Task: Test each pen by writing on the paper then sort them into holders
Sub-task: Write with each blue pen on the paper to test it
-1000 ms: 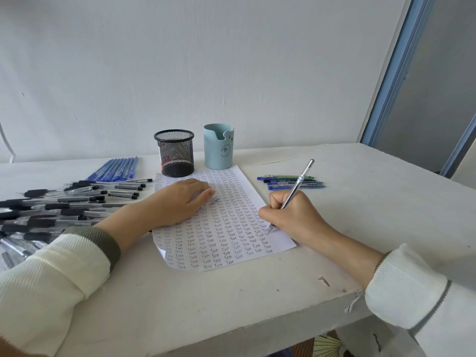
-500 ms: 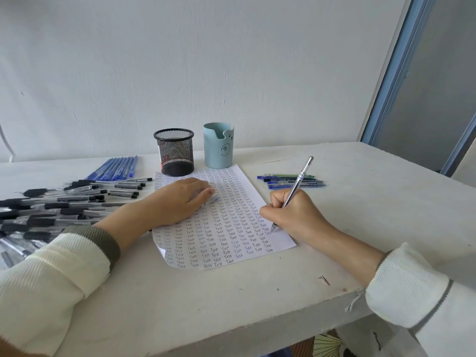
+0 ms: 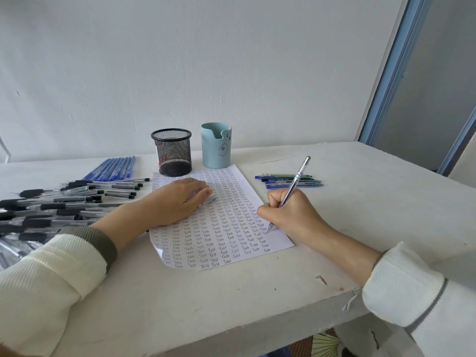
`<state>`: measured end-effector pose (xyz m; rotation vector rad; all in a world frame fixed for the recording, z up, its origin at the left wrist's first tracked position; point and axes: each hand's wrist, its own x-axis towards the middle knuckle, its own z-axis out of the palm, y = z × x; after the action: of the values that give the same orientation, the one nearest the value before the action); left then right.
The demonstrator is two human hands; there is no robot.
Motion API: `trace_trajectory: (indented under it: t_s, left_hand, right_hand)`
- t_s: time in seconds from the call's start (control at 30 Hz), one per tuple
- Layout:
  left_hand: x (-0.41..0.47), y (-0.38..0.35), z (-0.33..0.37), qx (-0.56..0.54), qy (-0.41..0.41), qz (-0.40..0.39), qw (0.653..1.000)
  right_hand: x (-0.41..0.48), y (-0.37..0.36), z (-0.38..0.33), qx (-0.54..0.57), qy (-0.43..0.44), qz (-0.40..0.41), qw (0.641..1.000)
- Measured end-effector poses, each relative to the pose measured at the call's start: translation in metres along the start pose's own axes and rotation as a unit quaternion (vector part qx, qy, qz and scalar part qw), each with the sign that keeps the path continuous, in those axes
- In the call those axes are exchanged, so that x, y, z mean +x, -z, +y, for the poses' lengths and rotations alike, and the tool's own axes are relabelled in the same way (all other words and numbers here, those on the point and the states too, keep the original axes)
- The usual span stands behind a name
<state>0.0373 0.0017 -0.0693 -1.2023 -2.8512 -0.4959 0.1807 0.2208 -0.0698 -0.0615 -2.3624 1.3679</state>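
Gripping a slim clear-barrelled pen with a silver clip end (image 3: 296,181), the person's right hand (image 3: 288,215) has its fingers curled round the lower barrel. The pen tilts, its long axis running from the tip at 7 o'clock to the clip end at 1 o'clock, and the tip touches the right edge of the white sheet of paper filled with rows of "Test" (image 3: 231,228). The left hand (image 3: 175,202) lies flat, fingers relaxed, pressing the sheet's upper left part. At the sheet's 12 o'clock stand a black wire-mesh cup holder (image 3: 171,153) and, just beside it, a light blue cup holder with a drawn face (image 3: 216,148). Something reddish shows low through the mesh; the blue cup's inside is hidden. On the white table (image 3: 360,202), a pile of black-capped pens (image 3: 64,202) lies at 9 o'clock, a row of blue pens (image 3: 113,170) at 10 o'clock, and a few blue and green pens (image 3: 288,180) at 2 o'clock.
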Motion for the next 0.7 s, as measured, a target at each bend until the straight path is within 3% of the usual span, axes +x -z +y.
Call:
trace_trajectory:
  t_s: [0.17,0.27,0.37,0.53,0.7]
  left_hand:
    - [0.001,-0.001,-0.001,0.005,0.0,0.001,1.0]
    - [0.002,0.0,0.001,0.0,0.005,0.005,1.0]
    - [0.003,0.001,0.001,0.008,0.015,0.016,1.0]
    - [0.001,0.003,-0.006,0.042,0.057,0.042,0.997]
    - [0.0,0.005,-0.005,0.051,0.057,0.038,0.996]
  right_hand:
    - [0.003,0.001,0.004,0.0,-0.006,0.015,1.0]
    - [0.009,0.008,0.003,0.059,-0.017,0.041,0.997]
    - [0.019,0.019,-0.007,0.103,0.024,0.049,0.993]
    - [0.05,0.03,-0.019,0.078,0.063,-0.068,0.993]
    - [0.083,0.013,-0.033,0.202,-0.009,-0.106,0.974]
